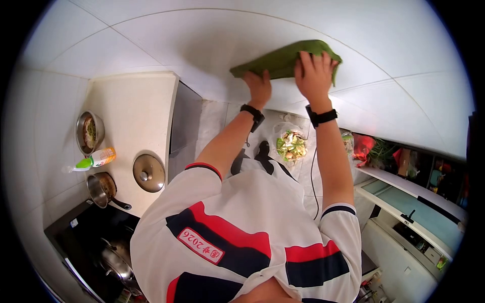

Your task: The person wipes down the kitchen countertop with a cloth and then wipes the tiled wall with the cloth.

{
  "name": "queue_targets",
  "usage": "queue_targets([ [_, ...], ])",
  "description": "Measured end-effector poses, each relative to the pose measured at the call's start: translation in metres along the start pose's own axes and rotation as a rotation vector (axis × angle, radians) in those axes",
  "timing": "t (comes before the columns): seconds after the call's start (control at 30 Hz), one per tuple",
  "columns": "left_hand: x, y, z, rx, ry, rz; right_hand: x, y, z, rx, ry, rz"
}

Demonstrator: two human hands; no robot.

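A green cloth (283,60) lies spread against the white tiled wall in front of me. At its lower left edge my left hand (258,88) grips it, thumb showing and the other fingers partly hidden by the fabric. My right hand (314,76) is on the right part of the cloth, its fingers pressed over the fabric and holding it to the wall. Both wrists wear a black band.
On the left counter (129,116) are a metal bowl of food (90,132), a spray bottle (101,157), a pan (101,189) and a lid (148,172). A stove (86,237) adjoins. A bag of food scraps (291,145) sits by my feet; shelves (404,194) stand right.
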State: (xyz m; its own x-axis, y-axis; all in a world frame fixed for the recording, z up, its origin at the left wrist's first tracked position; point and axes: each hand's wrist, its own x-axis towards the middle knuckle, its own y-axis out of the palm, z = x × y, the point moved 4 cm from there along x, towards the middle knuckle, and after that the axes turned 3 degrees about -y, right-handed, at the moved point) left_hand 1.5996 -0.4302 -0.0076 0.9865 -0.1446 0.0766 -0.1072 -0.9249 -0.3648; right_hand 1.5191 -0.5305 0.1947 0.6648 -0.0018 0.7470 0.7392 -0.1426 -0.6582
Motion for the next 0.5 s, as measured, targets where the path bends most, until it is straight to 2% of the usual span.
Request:
queue_targets([
  [0.13,-0.039,0.035,-0.026,0.018,0.054,0.144,-0.038,-0.025,-0.052,-0.114,0.094,-0.018],
  [0.23,-0.042,0.028,-0.034,-0.037,0.166,0.081,-0.046,-0.027,-0.061,-0.092,0.091,-0.027],
  [0.37,-0.026,-0.019,-0.049,0.05,0.362,0.001,-0.036,-0.017,-0.044,-0.023,0.162,-0.173],
  [0.5,0.024,-0.089,-0.098,0.255,0.546,-0.133,0.0,-0.013,-0.016,0.071,0.218,-0.292],
])
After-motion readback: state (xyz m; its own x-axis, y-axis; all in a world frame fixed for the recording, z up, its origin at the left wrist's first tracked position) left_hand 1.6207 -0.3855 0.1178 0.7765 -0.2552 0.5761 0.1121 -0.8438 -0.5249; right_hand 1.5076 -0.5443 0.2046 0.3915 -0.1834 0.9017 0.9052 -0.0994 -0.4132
